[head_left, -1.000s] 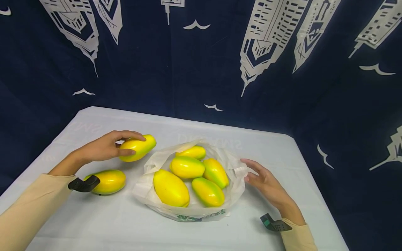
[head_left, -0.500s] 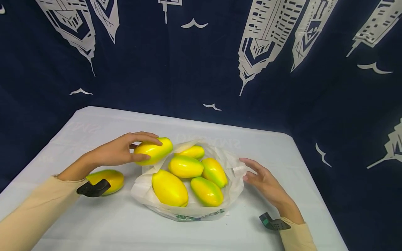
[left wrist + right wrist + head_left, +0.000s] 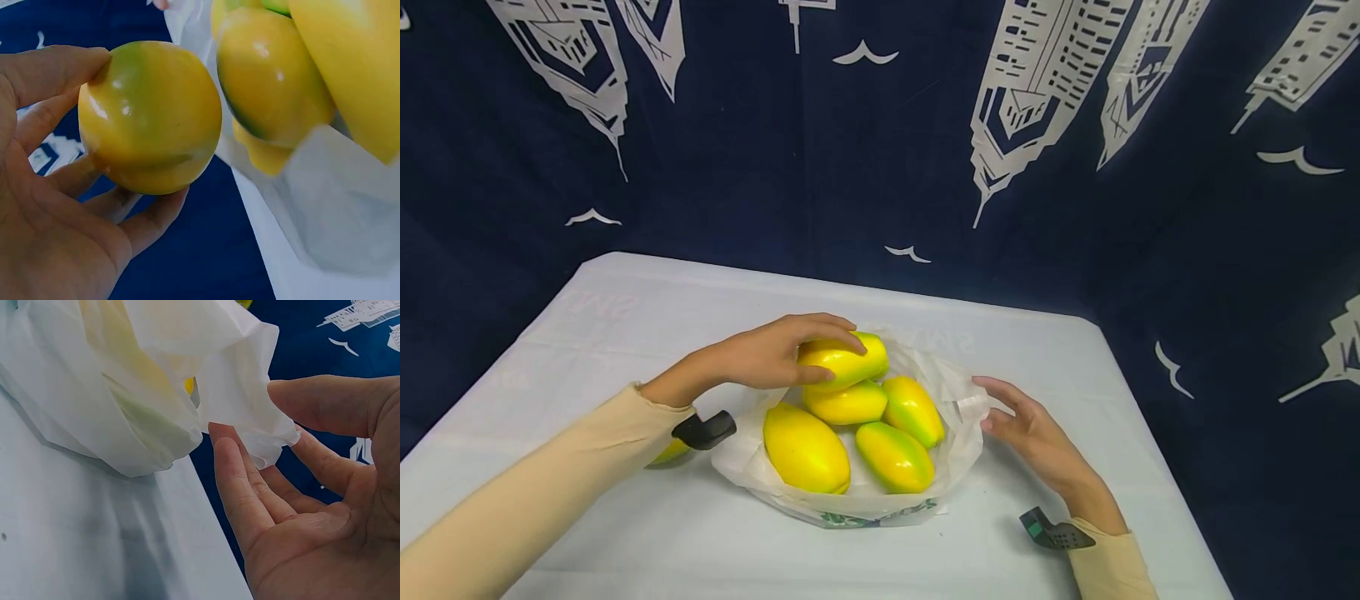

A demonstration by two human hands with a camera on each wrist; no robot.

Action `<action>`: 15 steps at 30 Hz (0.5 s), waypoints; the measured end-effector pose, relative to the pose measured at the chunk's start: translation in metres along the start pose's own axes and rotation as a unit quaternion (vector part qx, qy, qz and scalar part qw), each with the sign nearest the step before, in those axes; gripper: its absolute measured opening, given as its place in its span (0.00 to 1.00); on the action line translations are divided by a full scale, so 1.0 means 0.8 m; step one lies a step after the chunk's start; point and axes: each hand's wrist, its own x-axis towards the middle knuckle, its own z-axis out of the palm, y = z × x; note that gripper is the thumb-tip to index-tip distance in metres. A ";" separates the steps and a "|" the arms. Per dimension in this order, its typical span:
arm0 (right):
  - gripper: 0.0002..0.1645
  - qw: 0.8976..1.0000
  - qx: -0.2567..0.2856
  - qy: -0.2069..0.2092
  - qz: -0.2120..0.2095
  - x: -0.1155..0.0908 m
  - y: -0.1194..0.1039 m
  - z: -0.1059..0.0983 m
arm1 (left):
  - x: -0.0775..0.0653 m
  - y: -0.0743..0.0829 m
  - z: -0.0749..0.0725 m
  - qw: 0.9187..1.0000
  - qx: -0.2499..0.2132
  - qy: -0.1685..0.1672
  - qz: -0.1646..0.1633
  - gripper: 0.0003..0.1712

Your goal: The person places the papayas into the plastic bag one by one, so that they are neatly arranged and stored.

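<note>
My left hand [image 3: 782, 354] holds a yellow-green mango [image 3: 846, 360] over the back of an open white plastic bag [image 3: 805, 507]. In the left wrist view, the thumb and fingers grip the held mango [image 3: 150, 119] at one end, beside the bag's mouth. Inside the bag lie several more mangoes, among them a large yellow one [image 3: 805, 450] at front left and a greener one [image 3: 895, 457] at front right. My right hand [image 3: 1037, 433] holds the bag's right rim. The right wrist view has that thin rim [image 3: 240, 394] between thumb and fingers.
Another mango [image 3: 672, 452] lies on the white-covered table [image 3: 625, 533], left of the bag and mostly hidden by the left sleeve. A dark blue curtain [image 3: 737, 167] with white building prints hangs behind the table.
My left hand has carried the mango rightward from the bag's left side to over its opening, covering the rear mango. The right hand has stayed at the rim.
</note>
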 end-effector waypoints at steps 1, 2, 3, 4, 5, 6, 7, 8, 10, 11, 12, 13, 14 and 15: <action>0.36 1.000 0.002 -0.001 -0.001 0.000 0.000 0.000 | 0.007 0.001 0.003 1.000 0.002 -0.004 0.003 0.25; 0.36 1.000 0.004 -0.001 -0.002 -0.001 0.000 0.000 | 0.013 0.002 0.005 1.000 0.003 -0.007 0.005 0.25; 0.36 1.000 0.003 -0.002 -0.003 -0.001 0.000 0.000 | 0.020 0.002 0.008 1.000 0.005 -0.011 0.005 0.25; 0.36 1.000 0.003 -0.002 -0.003 -0.001 0.000 0.001 | 0.026 0.002 0.011 1.000 0.006 -0.015 0.007 0.25; 0.36 1.000 0.003 -0.002 -0.003 0.000 0.000 0.001 | 0.031 0.002 0.014 1.000 0.009 -0.019 0.010 0.25; 0.36 1.000 0.002 -0.002 -0.003 0.000 0.000 0.001 | 0.037 0.002 0.017 1.000 0.014 -0.023 0.012 0.26; 0.36 1.000 0.002 -0.002 -0.002 0.000 0.000 0.001 | 0.043 0.001 0.020 0.999 0.018 -0.027 0.013 0.26; 0.36 1.000 0.001 -0.002 -0.002 0.000 -0.001 0.001 | 0.048 0.001 0.023 0.999 0.022 -0.031 0.015 0.26; 0.36 1.000 0.001 0.000 0.000 0.000 -0.001 0.001 | 0.059 0.002 0.028 0.998 0.036 -0.038 0.018 0.25; 0.36 1.000 0.003 0.000 0.000 0.000 -0.001 0.000 | 0.064 0.002 0.030 0.998 0.042 -0.041 0.020 0.26; 0.36 1.000 0.003 0.001 0.000 0.000 -0.001 0.000 | 0.070 0.002 0.033 0.998 0.048 -0.046 0.018 0.26; 0.36 1.000 0.004 0.000 -0.001 0.000 -0.001 0.000 | 0.074 0.003 0.035 0.997 0.053 -0.051 0.016 0.26; 0.36 1.000 0.005 0.001 -0.001 0.000 -0.001 -0.001 | 0.078 0.003 0.037 0.997 0.057 -0.057 0.013 0.26; 0.36 1.000 0.006 0.001 -0.001 0.000 -0.001 -0.001 | 0.082 0.003 0.039 0.996 0.061 -0.063 0.010 0.27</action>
